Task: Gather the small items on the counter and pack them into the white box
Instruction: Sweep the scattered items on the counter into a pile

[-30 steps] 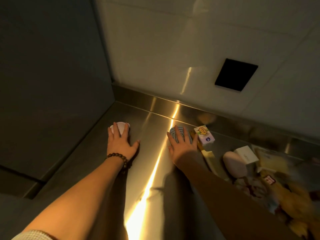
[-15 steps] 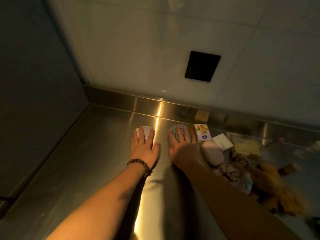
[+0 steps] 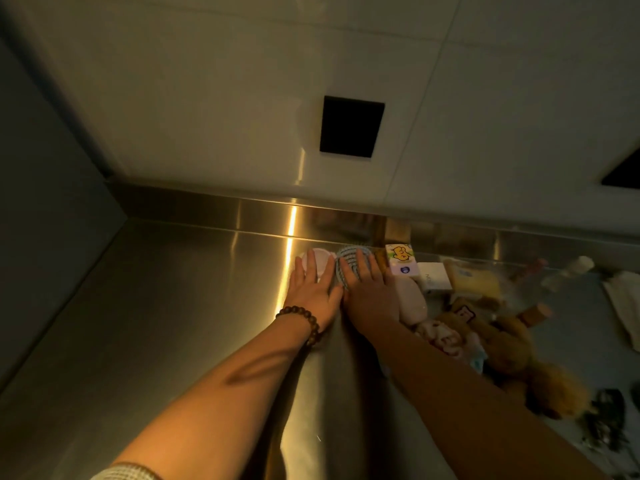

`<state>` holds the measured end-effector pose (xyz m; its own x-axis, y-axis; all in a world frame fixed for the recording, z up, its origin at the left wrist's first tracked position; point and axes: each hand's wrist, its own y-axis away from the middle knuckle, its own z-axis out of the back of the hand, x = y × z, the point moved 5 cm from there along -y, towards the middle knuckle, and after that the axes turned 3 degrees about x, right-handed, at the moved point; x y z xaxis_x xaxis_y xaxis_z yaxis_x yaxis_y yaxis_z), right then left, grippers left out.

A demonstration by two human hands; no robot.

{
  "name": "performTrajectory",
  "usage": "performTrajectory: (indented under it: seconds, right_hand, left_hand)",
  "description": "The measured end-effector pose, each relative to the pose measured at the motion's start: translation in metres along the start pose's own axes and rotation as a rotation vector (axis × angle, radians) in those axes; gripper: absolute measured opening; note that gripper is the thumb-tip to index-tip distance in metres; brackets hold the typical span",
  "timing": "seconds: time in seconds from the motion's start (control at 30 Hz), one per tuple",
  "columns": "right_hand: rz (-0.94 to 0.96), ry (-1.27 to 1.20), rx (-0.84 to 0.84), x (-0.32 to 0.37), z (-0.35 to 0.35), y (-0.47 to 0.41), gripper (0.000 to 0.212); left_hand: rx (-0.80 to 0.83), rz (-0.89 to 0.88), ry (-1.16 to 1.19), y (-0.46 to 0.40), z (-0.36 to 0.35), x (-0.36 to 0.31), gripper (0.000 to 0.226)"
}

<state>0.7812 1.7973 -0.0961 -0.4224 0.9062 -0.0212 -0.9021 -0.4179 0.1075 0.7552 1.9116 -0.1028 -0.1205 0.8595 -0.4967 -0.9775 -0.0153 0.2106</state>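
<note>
My left hand [image 3: 313, 292] lies flat, fingers spread, on top of a pale round item [image 3: 322, 259] on the steel counter [image 3: 173, 306]. Right beside it, my right hand [image 3: 369, 292] lies flat on a round grey striped item [image 3: 346, 258]. The two hands touch side by side near the back rim. To their right lie a small box with a yellow cartoon [image 3: 400, 259], a small white box [image 3: 433, 276], a yellow packet [image 3: 474, 280], a pale oval piece [image 3: 410, 301] and a brown plush toy [image 3: 502, 337].
A tiled wall with a black rectangular opening [image 3: 351, 128] rises behind the counter, and a grey panel [image 3: 52, 185] closes the left side. Further right are a small bottle [image 3: 568, 271], a white cloth [image 3: 623, 299] and dark small items [image 3: 606, 410].
My left hand has slid the pale round item to the right until it sits against the striped item under my right hand. The view has swung right too.
</note>
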Motion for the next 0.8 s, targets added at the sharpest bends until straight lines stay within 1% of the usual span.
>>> performTrajectory:
  seconds: [0.2,0.3,0.43,0.47,0.5,0.57,0.7,0.8]
  right_hand:
    - [-0.024,-0.026,0.010,-0.006,0.000,-0.001,0.067]
    - [-0.006,-0.054,0.017,-0.005,0.003,-0.001,0.067]
    - [0.036,-0.160,-0.127,-0.003,0.016,0.013,0.059]
    - [0.030,-0.174,-0.130,-0.003,0.020,0.016,0.058]
    - [0.013,-0.178,-0.091,-0.004,0.021,0.017,0.059]
    - [-0.043,-0.188,-0.026,-0.009,0.023,0.023,0.060]
    - [-0.076,-0.214,-0.134,-0.021,0.046,0.061,0.061]
    - [-0.132,-0.241,-0.181,-0.036,0.061,0.098,0.060]
  left_hand:
    - [0.009,-0.001,-0.025,-0.005,-0.004,-0.006,0.063]
    - [0.032,-0.002,-0.052,-0.004,0.001,-0.005,0.065]
    - [0.020,-0.025,-0.100,0.003,0.016,-0.002,0.067]
    - [0.012,-0.032,-0.113,0.007,0.021,-0.003,0.068]
    - [0.008,-0.033,-0.113,0.011,0.024,-0.003,0.068]
    - [-0.015,-0.038,-0.107,0.021,0.029,-0.008,0.068]
    - [-0.115,-0.112,-0.139,0.054,0.038,-0.033,0.070]
    - [-0.168,-0.165,-0.167,0.079,0.039,-0.057,0.072]
